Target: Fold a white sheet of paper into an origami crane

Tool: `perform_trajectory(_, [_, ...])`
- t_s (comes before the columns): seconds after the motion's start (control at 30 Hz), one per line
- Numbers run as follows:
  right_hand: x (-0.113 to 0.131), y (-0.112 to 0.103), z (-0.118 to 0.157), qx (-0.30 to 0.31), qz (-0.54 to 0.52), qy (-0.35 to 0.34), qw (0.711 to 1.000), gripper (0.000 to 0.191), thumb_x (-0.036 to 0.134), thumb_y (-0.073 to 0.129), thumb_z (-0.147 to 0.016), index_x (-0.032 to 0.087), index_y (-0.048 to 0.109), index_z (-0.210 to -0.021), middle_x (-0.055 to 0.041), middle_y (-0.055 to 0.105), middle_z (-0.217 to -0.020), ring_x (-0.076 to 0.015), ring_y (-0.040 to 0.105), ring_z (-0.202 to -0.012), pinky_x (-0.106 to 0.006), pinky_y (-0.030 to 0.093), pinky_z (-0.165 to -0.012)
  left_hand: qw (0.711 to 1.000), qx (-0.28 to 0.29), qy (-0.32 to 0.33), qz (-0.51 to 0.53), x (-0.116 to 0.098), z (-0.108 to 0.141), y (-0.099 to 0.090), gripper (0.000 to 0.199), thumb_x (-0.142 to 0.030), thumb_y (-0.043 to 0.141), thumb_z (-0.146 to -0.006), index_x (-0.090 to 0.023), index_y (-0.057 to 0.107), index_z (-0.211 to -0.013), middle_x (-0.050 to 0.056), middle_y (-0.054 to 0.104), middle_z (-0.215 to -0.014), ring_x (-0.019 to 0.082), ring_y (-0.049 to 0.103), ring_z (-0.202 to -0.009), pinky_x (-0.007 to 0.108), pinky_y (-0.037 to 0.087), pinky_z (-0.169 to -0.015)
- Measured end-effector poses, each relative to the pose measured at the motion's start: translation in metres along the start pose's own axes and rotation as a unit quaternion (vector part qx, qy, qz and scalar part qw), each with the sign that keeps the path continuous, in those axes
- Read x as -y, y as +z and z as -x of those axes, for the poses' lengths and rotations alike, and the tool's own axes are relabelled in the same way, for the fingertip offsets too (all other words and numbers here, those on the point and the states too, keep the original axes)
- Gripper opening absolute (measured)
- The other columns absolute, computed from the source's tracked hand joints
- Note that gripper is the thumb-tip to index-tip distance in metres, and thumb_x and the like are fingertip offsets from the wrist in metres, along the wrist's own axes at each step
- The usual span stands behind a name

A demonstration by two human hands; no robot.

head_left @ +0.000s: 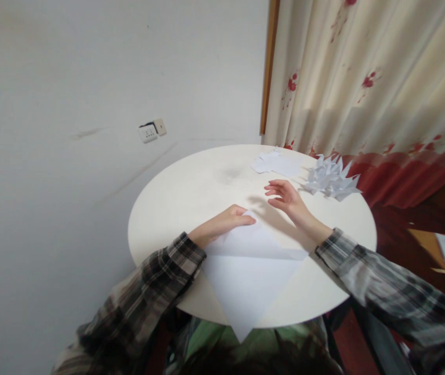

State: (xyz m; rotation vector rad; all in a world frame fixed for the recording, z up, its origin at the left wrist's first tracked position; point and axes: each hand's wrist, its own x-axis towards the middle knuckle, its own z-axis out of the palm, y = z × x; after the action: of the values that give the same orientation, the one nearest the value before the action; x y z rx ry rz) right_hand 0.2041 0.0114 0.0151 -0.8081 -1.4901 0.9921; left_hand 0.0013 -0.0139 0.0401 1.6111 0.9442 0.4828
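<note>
White round table [191, 182] beneath everything | creased white sheet [246, 286] on it, near corner past the edge | folded paper cluster [332, 179] at far right | left hand [228, 221] pinches the sheet's far corner | right hand [285, 198] hovers, fingers parted, holding nothing

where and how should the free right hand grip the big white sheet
I'd pinch the sheet at its near corner, coming in from the person's side, thumb above and fingers below. That corner juts past the edge of the table, so both faces look reachable, while the left hand holds the far end.
</note>
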Motion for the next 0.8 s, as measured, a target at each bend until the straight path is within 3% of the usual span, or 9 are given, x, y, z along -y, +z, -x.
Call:
perform_trajectory(0.1, [0.006, 0.001, 0.003, 0.099, 0.022, 0.014, 0.995, 0.020, 0.036, 0.059, -0.075, 0.018, 0.054, -0.083, -0.0020, 0.059, -0.077, -0.0127, 0.053, -0.071, -0.026, 0.041, -0.068, 1.000, -0.014, 0.008, -0.016, 0.003, -0.003, -0.001, 0.025, -0.035, 0.057, -0.073, -0.013, 0.053, -0.061, -0.004, 0.048, -0.055, 0.007, 0.040, -0.048, 0.018, 0.029, -0.045])
perform_trajectory(0.2, [0.011, 0.005, 0.011, 0.248, 0.083, 0.039, 0.965, 0.028, 0.031, 0.044, -0.084, 0.015, 0.054, -0.062, -0.0002, 0.053, -0.059, -0.0107, 0.047, -0.059, -0.025, 0.037, -0.060, 0.999, -0.005, 0.006, -0.031, 0.007, -0.006, -0.001, 0.025, -0.035, 0.056, -0.072, -0.013, 0.055, -0.062, -0.004, 0.047, -0.055, 0.007, 0.040, -0.047, 0.019, 0.027, -0.045])
perform_trajectory(0.27, [0.013, 0.007, 0.016, 0.302, 0.099, 0.067, 0.946, 0.029, 0.027, 0.041, -0.083, 0.015, 0.052, -0.059, 0.0012, 0.049, -0.055, -0.0093, 0.044, -0.054, -0.023, 0.034, -0.055, 0.999, 0.018, 0.000, -0.044, 0.009, -0.008, -0.001, 0.025, -0.035, 0.055, -0.073, -0.012, 0.056, -0.063, -0.003, 0.048, -0.054, 0.007, 0.040, -0.048, 0.019, 0.027, -0.045])
perform_trajectory(0.47, [0.014, 0.009, 0.019, 0.339, 0.096, 0.115, 0.929, 0.019, 0.022, 0.046, -0.078, 0.014, 0.052, -0.062, 0.0052, 0.043, -0.051, -0.0057, 0.034, -0.046, -0.021, 0.025, -0.046, 0.996, 0.050, -0.032, -0.074, 0.009, -0.010, 0.001, 0.025, -0.036, 0.055, -0.070, -0.012, 0.058, -0.064, -0.004, 0.046, -0.051, 0.008, 0.039, -0.045, 0.020, 0.025, -0.044])
perform_trajectory(0.8, [0.015, 0.007, 0.019, 0.376, 0.141, 0.097, 0.911, 0.021, 0.016, 0.043, -0.076, 0.013, 0.051, -0.057, 0.0060, 0.040, -0.047, -0.0050, 0.034, -0.044, -0.019, 0.025, -0.044, 0.994, 0.072, -0.040, -0.072, 0.007, -0.011, 0.002, 0.029, -0.040, 0.060, -0.067, -0.011, 0.059, -0.064, -0.003, 0.047, -0.052, 0.007, 0.036, -0.046, 0.020, 0.023, -0.043])
